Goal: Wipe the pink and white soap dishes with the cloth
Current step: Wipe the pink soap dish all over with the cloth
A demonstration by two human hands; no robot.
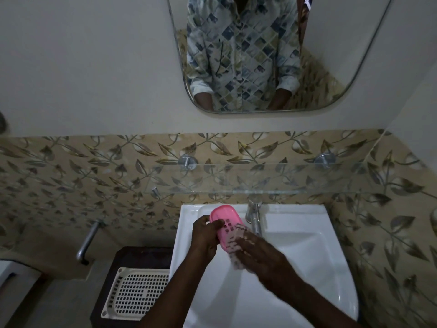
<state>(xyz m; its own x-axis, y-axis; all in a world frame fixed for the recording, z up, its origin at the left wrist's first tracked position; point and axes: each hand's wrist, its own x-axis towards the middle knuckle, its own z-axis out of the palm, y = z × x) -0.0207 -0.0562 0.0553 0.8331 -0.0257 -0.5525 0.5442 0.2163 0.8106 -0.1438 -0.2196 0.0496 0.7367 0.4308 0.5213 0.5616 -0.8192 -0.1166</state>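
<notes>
My left hand (pixel 205 240) grips the pink soap dish (pixel 224 216) by its left side and holds it above the back left of the white sink (pixel 307 268). The dish has slots in its base. My right hand (pixel 262 254) presses a pale checked cloth (pixel 235 242) against the near end of the dish, fingers laid over the cloth. Part of the dish and cloth is hidden under that hand. I cannot see a white soap dish for sure.
A chrome tap (pixel 254 216) stands just right of the dish. A glass shelf (pixel 260 178) runs above the sink, under a wall mirror (pixel 248 55). A white perforated tray (pixel 134 292) lies on a dark stand to the left.
</notes>
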